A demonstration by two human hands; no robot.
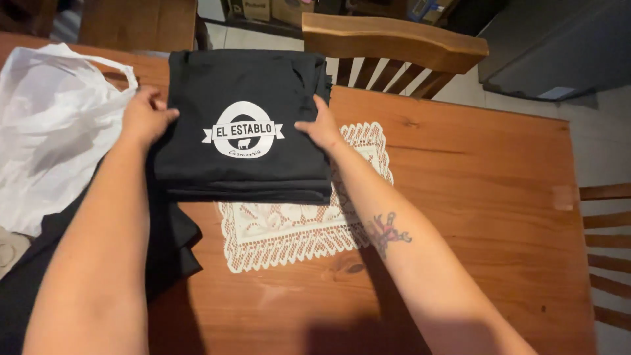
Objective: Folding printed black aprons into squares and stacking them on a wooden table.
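Left hand [143, 117] and right hand [320, 126], fingers spread flat, press opposite sides of folded black printed cotton shirt [246, 125]; folding appears complete, nothing gripped.

Warm dim indoor light, soft arm shadows along the bottom edge, sharp centre, darker corners

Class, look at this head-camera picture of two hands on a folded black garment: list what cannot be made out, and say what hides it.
- Lace doily: its far part lies under the folded black garment.
- Dark cloth at lower left: its kind is unclear, covered by the left forearm and cut off by the edge.
- White plastic bag: contents unseen, left edge cuts it.
- Palms of left hand and right hand: face down.
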